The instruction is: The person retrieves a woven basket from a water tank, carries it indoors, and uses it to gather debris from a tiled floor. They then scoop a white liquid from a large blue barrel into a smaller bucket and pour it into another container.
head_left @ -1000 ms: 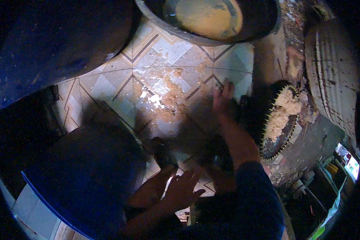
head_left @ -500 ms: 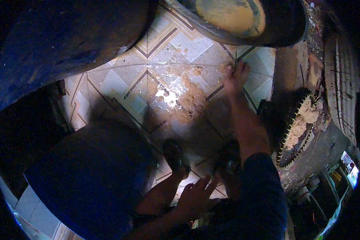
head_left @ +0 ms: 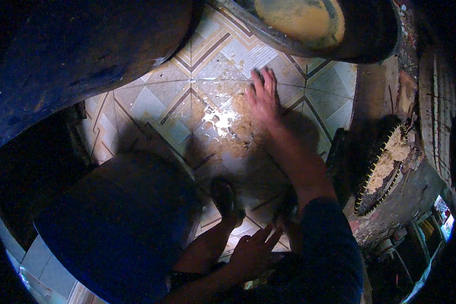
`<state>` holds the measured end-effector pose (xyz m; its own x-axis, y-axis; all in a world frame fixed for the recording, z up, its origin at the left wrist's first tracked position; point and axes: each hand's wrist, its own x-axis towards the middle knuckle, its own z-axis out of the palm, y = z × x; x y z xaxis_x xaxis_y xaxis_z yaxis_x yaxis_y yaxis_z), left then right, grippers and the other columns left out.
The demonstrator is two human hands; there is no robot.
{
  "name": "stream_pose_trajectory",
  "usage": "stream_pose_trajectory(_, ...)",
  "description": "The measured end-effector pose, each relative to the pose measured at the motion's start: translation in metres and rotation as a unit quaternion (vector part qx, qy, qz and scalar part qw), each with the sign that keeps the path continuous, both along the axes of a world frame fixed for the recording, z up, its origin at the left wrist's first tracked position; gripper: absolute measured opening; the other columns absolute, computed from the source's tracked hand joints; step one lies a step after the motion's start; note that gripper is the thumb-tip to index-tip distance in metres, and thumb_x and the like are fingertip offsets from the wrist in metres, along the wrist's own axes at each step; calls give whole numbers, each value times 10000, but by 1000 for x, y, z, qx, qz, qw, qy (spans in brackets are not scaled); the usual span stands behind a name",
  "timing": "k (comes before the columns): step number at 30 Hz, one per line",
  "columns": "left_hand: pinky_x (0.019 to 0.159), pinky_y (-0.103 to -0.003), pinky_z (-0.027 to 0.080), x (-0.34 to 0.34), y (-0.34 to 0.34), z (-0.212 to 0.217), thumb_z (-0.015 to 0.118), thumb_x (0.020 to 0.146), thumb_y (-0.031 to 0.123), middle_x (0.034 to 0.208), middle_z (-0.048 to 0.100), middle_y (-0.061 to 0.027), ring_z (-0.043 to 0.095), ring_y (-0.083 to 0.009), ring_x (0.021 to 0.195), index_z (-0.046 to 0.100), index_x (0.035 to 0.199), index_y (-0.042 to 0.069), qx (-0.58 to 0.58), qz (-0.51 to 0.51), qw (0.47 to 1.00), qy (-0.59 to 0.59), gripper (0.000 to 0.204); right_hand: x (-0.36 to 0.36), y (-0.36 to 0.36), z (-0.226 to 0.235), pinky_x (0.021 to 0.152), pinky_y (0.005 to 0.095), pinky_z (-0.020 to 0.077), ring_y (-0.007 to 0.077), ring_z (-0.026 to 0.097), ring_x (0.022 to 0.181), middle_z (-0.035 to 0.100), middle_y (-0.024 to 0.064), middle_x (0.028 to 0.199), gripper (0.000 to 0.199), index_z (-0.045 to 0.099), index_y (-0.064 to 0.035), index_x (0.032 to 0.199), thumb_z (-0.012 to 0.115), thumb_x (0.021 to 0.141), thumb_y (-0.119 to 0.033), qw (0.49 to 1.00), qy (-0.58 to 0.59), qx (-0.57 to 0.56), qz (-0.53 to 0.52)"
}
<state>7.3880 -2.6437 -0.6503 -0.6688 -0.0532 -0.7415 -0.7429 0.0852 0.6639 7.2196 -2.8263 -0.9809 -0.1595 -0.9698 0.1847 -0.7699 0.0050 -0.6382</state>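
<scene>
My right hand (head_left: pixel 262 96) lies flat with fingers spread on a wet, pale yellowish mash smeared over the patterned tile floor (head_left: pixel 157 101). The smear (head_left: pixel 228 124) glistens just left of the wrist. My left hand (head_left: pixel 253 251) rests open low in the view, near my leg, holding nothing. My two feet (head_left: pixel 225 195) stand on the tiles between the hands. A dark round basin (head_left: pixel 375 35) filled with yellow mash sits right above the right hand's fingertips.
A large blue barrel (head_left: pixel 61 55) fills the upper left and a second blue drum (head_left: pixel 111 223) the lower left. A round woven tray (head_left: pixel 380 167) holding pale mash stands at the right, beside a rough wall.
My right hand has slid left and farther across the tiles, away from the woven tray, onto the smear of mash. The view has tilted, bringing the basin closer.
</scene>
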Motion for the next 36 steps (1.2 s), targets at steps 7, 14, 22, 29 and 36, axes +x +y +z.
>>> stream_pose_trajectory(7, 824, -474, 532, 2, 9, 1, 603, 940, 458, 1493, 416, -259, 616, -360, 1163, 303, 1539, 83, -18, 52, 998, 17, 768, 34, -1, -12, 1223, 532, 137, 371, 202, 1508, 297, 168, 1600, 654, 457, -78, 1464, 616, 914, -395, 967, 1, 139, 212)
stream_pose_trajectory(14, 842, -466, 519, 3, 20, 0, 566, 957, 415, 1482, 443, -228, 589, -340, 1186, 442, 1455, 57, -12, -9, 1000, 17, 625, 139, 127, 13, 1230, 529, 123, 340, 316, 1458, 454, 156, 1498, 530, 547, -76, 1379, 574, 930, -357, 924, -35, 2, 380)
stream_pose_trajectory(22, 917, -522, 487, 14, 35, -1, 599, 911, 389, 1477, 452, -207, 494, -360, 1306, 515, 1374, 29, 30, -176, 984, -4, 593, 201, 190, -21, 1217, 500, 208, 324, 296, 1480, 420, 153, 1538, 538, 547, -76, 1379, 596, 917, -347, 929, 30, 122, 349)
stream_pose_trajectory(29, 949, -549, 477, 18, 31, 5, 621, 899, 370, 1513, 410, -220, 460, -391, 1354, 498, 1399, 68, 33, -62, 997, 19, 598, 144, 119, -11, 1132, 482, 316, 367, 398, 1371, 387, 197, 1523, 636, 431, -64, 1474, 618, 920, -313, 976, -67, 195, -65)
stream_pose_trajectory(36, 955, -556, 466, 32, 46, -5, 626, 868, 393, 1509, 415, -216, 492, -375, 1313, 543, 1370, 97, -28, -88, 994, 55, 589, 241, 76, 6, 1126, 516, 322, 385, 396, 1355, 370, 191, 1528, 527, 507, -94, 1403, 547, 931, -324, 970, -4, 97, 223)
